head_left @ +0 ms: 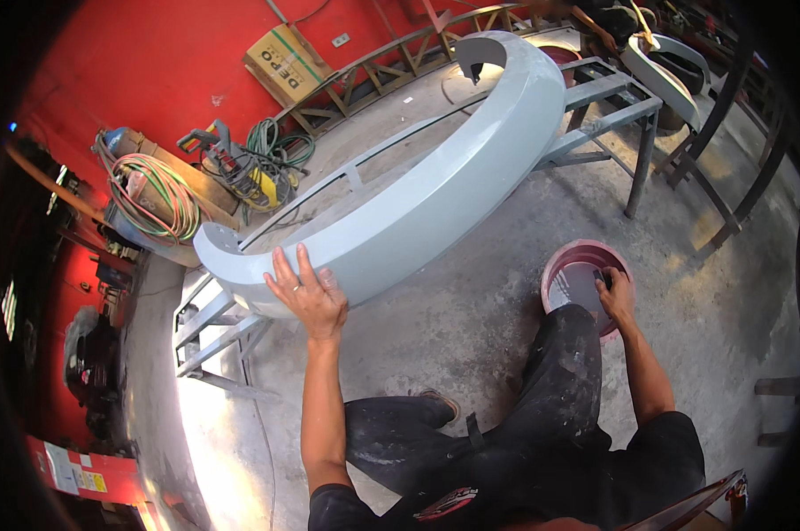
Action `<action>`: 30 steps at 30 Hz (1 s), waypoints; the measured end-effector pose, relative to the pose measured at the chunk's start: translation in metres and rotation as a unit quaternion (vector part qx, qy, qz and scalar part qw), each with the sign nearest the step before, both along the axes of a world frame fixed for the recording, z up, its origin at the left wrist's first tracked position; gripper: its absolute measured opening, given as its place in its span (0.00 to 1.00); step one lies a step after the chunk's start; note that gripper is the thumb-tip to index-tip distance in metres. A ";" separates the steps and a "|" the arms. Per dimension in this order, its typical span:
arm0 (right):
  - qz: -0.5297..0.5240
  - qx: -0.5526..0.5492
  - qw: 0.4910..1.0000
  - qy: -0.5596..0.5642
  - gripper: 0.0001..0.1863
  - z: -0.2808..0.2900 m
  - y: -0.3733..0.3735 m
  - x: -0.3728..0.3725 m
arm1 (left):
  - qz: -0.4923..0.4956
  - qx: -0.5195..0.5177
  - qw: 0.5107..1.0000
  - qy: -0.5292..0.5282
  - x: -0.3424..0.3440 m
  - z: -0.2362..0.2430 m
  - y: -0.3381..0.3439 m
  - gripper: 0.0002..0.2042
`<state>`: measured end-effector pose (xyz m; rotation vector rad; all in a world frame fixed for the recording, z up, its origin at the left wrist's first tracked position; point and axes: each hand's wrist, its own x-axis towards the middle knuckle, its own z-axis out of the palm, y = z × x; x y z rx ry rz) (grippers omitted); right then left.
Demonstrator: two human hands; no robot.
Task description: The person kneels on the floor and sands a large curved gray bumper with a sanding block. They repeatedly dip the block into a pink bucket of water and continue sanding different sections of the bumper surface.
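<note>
A long, curved, pale grey vehicle panel (pixel 418 212), like a fender flare, stretches diagonally in front of me. It rests across grey metal stands. My left hand (pixel 310 296) lies on its near left part, fingers spread on the smooth surface. To my right, a pink basin (pixel 557 265) with greyish water stands on the floor beside my knee. Over its right side is my right hand (pixel 619 295), closed around a small dark block (pixel 602 276). That hand partly hides the block, so its exact kind does not show.
Metal stands (pixel 643 142) (pixel 214 332) stand under both ends of the panel. Coiled hoses (pixel 157 199), a yellow and black machine (pixel 258 181) and a cardboard box (pixel 287 66) are along the red wall. At the far right, another person's hand (pixel 605 37) is near a second curved panel (pixel 661 84).
</note>
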<state>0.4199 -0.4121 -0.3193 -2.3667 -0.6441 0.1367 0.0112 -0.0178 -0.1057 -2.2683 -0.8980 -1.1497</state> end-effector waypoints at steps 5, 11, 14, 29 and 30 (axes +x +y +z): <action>0.039 -0.155 0.982 -0.097 0.20 -0.096 -0.058 -0.020 | -0.021 0.037 0.998 0.056 0.031 -0.068 -0.034 0.39; 0.042 -0.179 0.972 -0.143 0.17 -0.070 -0.045 -0.035 | -0.030 0.019 0.993 0.115 0.020 -0.104 -0.069 0.45; 0.014 -0.127 0.969 -0.211 0.16 -0.074 -0.056 -0.038 | -0.044 0.025 0.989 0.139 0.022 -0.081 -0.076 0.43; -0.006 -0.104 0.972 -0.209 0.17 -0.074 -0.059 -0.045 | -0.140 -0.315 0.910 0.232 0.131 0.109 -0.040 0.45; -0.012 -0.099 0.971 -0.216 0.17 -0.074 -0.058 -0.044 | -0.117 -0.320 0.913 0.224 0.138 0.112 -0.047 0.43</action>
